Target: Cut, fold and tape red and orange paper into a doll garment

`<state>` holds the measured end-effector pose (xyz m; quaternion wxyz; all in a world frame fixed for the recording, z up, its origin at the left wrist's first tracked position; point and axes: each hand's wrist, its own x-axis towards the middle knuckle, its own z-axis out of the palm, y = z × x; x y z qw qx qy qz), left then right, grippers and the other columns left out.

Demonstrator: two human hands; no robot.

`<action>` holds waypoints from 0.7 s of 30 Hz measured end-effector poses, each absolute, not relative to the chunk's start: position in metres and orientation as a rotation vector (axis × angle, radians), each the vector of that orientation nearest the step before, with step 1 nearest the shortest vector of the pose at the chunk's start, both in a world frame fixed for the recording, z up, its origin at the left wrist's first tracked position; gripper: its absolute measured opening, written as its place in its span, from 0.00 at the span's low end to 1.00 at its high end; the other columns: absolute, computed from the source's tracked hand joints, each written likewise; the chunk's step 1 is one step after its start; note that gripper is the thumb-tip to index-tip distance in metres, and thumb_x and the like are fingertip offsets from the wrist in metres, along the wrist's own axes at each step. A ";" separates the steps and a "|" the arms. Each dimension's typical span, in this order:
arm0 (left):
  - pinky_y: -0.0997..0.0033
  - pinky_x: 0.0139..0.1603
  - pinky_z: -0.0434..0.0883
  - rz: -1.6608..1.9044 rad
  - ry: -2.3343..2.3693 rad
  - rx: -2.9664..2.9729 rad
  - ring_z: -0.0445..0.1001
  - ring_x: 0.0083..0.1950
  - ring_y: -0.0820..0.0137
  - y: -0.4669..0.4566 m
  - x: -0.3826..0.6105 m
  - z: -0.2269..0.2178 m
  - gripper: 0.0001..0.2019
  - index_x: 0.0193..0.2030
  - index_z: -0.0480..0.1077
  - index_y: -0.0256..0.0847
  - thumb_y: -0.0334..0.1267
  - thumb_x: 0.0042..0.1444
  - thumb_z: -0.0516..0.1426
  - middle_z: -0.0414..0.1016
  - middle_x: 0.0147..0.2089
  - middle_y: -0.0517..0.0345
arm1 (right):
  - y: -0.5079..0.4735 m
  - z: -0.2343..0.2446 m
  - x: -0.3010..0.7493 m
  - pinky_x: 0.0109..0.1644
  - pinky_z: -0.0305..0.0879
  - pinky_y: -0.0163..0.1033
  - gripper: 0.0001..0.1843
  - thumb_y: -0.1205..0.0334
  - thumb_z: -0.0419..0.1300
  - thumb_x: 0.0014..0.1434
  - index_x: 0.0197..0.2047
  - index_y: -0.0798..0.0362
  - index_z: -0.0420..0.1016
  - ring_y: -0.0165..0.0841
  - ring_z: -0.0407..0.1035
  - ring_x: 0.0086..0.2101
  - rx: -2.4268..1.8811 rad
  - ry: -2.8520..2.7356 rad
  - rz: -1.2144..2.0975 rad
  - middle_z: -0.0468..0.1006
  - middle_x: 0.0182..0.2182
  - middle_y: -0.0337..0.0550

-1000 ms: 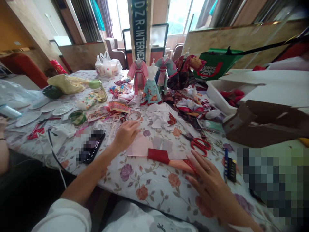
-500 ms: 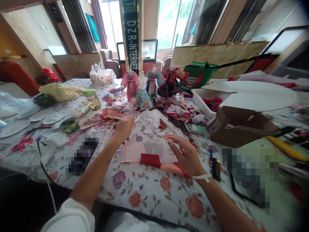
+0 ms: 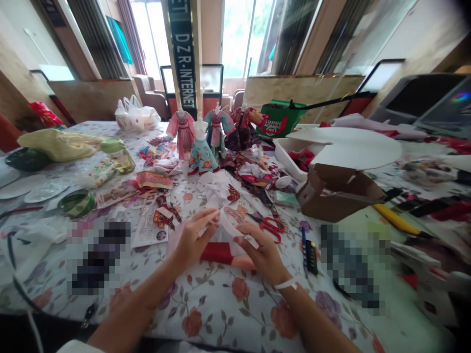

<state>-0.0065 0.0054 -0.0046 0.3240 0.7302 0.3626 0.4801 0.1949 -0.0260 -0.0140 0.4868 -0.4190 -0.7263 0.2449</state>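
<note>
Two hands work close together: the left hand (image 3: 193,240) and right hand (image 3: 263,252) pinch a curved white strip (image 3: 231,225) between them, above red cloth (image 3: 217,253). Red-handled scissors (image 3: 270,227) lie at two o'clock, miniature gowns on dress forms (image 3: 200,147) at twelve.

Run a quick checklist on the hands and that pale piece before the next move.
Pale curved piece held by left hand and right hand: ok.
Red fabric lying beneath the hands on the floral tablecloth: ok, partly hidden.
Red-handled scissors lying beyond the right hand, not held: ok.
Pale piece's material, paper or cloth: cannot tell.
White strip at the right wrist, fastened: cannot tell.
</note>
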 end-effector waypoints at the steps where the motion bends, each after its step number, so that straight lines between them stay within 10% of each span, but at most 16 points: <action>1: 0.65 0.51 0.69 1.293 0.979 1.984 0.71 0.51 0.65 0.003 -0.005 -0.007 0.16 0.55 0.69 0.43 0.36 0.60 0.54 0.68 0.56 0.48 | -0.027 -0.015 0.194 0.53 0.63 0.49 0.05 0.60 0.57 0.61 0.39 0.50 0.72 0.38 0.71 0.40 -1.016 -1.805 0.513 0.77 0.37 0.45; 8: 0.66 0.45 0.71 1.446 1.173 2.032 0.73 0.42 0.67 -0.005 0.002 -0.014 0.06 0.39 0.76 0.43 0.36 0.55 0.59 0.76 0.40 0.54 | -0.031 -0.015 0.186 0.61 0.48 0.58 0.06 0.68 0.54 0.61 0.40 0.50 0.70 0.35 0.70 0.38 -1.025 -2.023 0.175 0.78 0.32 0.41; 21: 0.74 0.36 0.67 1.260 1.094 1.642 0.70 0.32 0.72 0.001 -0.002 -0.016 0.07 0.28 0.68 0.38 0.39 0.51 0.61 0.71 0.29 0.59 | -0.032 -0.015 0.185 0.58 0.54 0.54 0.06 0.67 0.52 0.62 0.39 0.50 0.70 0.33 0.70 0.35 -0.997 -2.056 0.199 0.77 0.32 0.41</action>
